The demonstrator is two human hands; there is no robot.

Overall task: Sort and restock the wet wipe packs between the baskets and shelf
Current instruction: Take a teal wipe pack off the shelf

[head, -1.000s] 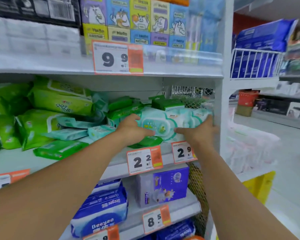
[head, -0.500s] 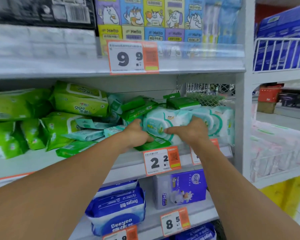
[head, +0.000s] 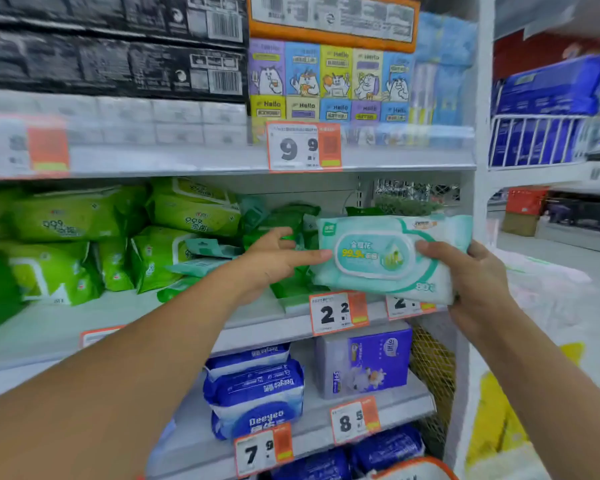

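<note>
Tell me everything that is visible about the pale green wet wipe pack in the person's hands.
The wet wipe pack is a soft, glossy plastic pouch, white and mint green, with an oval flip lid bearing yellow "99.9%" print. It is off the shelf, tilted with its front toward the camera, before the middle shelf's right end. The right hand grips its right end; the left hand touches its left edge with the thumb.

- A shop: a supermarket or drugstore aisle with white tiered shelving (head: 222,161) stocked full of packaged goods.
- Orange-and-white price tags (head: 303,147) with large numerals are clipped along the shelf edges.
- Many identical green wipe packs (head: 73,216), blue packs (head: 257,393) and colourful tissue boxes (head: 329,77) sit in rows.
- Another stocked shelf unit (head: 548,140) stands across the aisle.
</note>
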